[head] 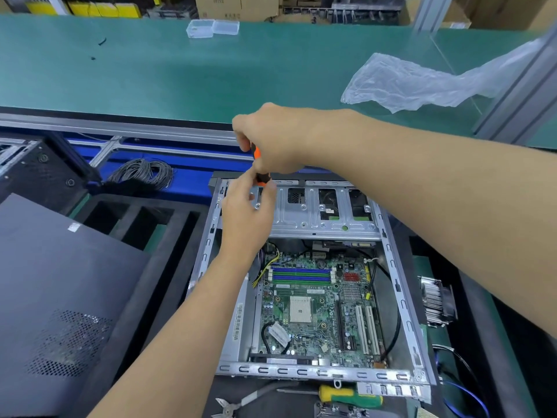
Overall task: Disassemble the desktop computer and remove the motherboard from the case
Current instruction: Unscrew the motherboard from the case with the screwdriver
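My right hand [272,140] grips the screwdriver [259,167], shaft upright over the drive cage's [316,218] far-left corner; left hand [245,212] nearer, fingers pinching its tip; motherboard [316,303] lies nearer me.

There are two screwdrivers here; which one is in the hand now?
The orange-and-black screwdriver, gripped by the right hand above the case. The yellow-and-green screwdriver lies untouched in front of the case.

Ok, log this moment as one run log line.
right hand grips orange screwdriver | left hand steadies its lower end at drive cage | motherboard in case
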Tool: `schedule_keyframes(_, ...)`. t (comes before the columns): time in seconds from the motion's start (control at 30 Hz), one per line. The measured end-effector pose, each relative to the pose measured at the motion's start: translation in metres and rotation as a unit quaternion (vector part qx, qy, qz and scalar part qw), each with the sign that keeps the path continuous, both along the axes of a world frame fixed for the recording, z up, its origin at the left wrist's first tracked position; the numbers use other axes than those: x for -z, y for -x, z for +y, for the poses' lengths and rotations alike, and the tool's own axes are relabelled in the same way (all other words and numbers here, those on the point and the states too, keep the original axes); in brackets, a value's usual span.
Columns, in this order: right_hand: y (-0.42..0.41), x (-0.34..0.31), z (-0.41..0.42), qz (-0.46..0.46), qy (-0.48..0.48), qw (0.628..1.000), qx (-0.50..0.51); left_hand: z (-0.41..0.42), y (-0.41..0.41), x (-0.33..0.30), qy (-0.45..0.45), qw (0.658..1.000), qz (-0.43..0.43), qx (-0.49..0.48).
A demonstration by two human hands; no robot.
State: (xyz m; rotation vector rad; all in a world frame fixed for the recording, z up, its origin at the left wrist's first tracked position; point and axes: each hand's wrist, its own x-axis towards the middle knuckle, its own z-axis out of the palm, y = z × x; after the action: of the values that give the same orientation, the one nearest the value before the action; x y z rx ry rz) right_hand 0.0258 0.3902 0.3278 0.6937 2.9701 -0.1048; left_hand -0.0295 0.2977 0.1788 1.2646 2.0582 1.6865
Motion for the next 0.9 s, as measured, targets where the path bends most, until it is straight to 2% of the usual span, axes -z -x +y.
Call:
schedule_keyframes(0.13, 0.000, 0.000, 0.002, -0.006, 0.027, 1.000, -0.003, 0.002, 0.000, 0.001, -0.011, 1.000, -0.001, -0.021)
schedule_keyframes(0.4, -0.002, 0.003, 0.002, 0.026, -0.018, 0.999, 0.031, 0.006, 0.003, -0.003, -0.011, 0.998, -0.050, -0.042)
schedule_keyframes(0.63, -0.004, 0.001, 0.001, 0.034, -0.007, 0.999, 0.024, -0.010, -0.012, 0.006, -0.068, 0.989, -0.103, -0.076)
schedule_keyframes(0.73, -0.005, -0.002, 0.004, 0.038, -0.012, 0.999, 0.022, -0.023, -0.018, 0.014, -0.066, 0.978, -0.169, -0.102)
schedule_keyframes(0.9, -0.006, -0.009, 0.010, 0.048, -0.010, 0.998, 0.028, -0.043, -0.045, 0.031, -0.025, 0.937, -0.326, -0.123)
